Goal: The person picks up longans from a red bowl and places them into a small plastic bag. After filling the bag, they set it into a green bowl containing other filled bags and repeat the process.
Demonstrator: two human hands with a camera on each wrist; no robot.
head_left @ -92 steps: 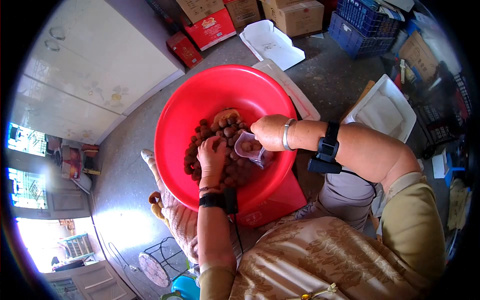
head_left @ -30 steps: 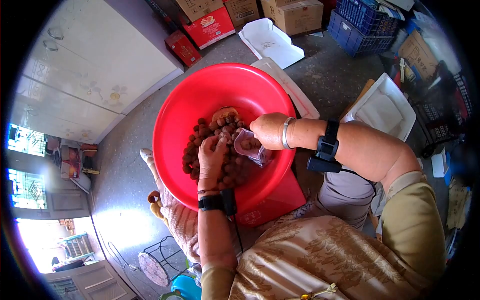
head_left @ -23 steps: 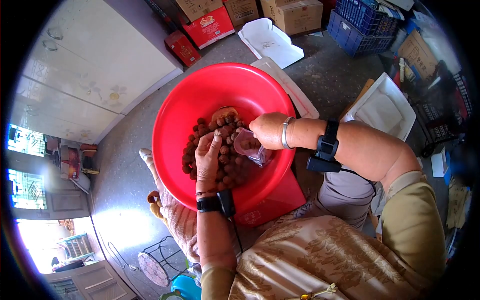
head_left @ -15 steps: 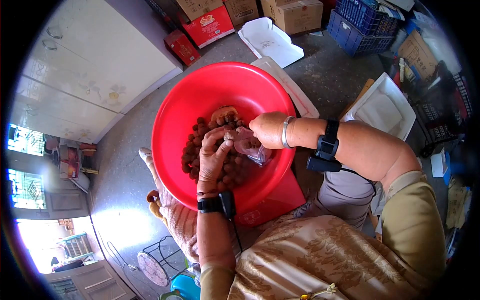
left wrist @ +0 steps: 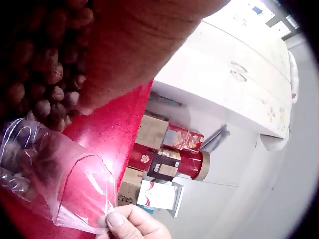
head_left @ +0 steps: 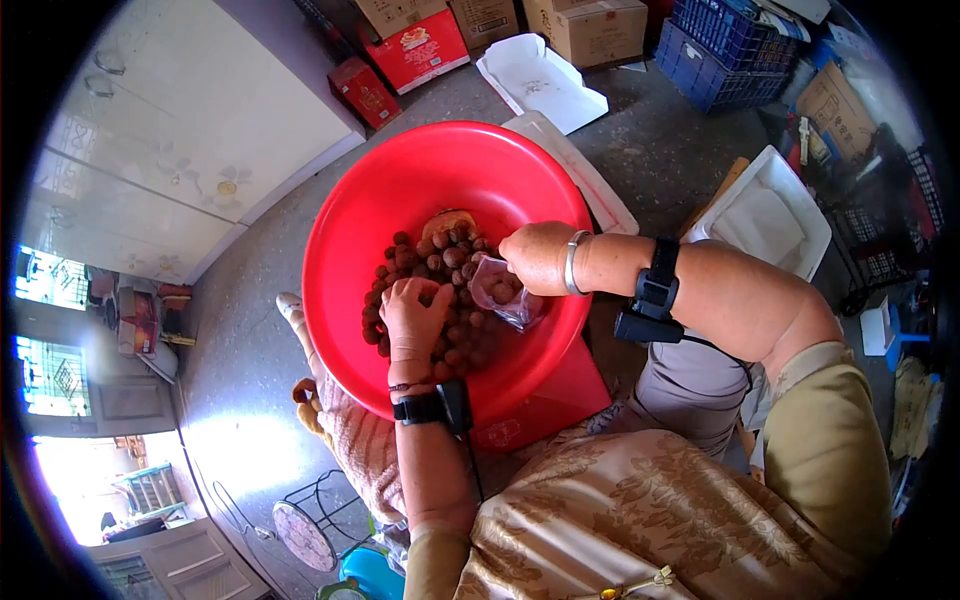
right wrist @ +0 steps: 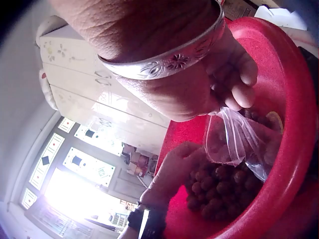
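Observation:
A red basin holds a pile of round brown fruits, probably longans or lychees. My left hand rests on the pile's left side, fingers bent down and thumb apart; its fingertips are partly hidden among the fruits. In the right wrist view the left hand reaches in from the left. My right hand pinches the rim of a clear plastic bag at the basin's right side. Several fruits lie inside the bag, whose mouth gapes toward the pile. The left wrist view shows the right thumb and finger on the bag's edge.
The basin stands over a red box. White trays and a white foam box lie on the floor beyond it. Cartons and blue crates are at the back, a white cabinet at the left.
Half a second ago my left hand held a fruit at the bag's mouth; it has moved back left onto the pile. My right hand has stayed at the bag, whose mouth now looks wider.

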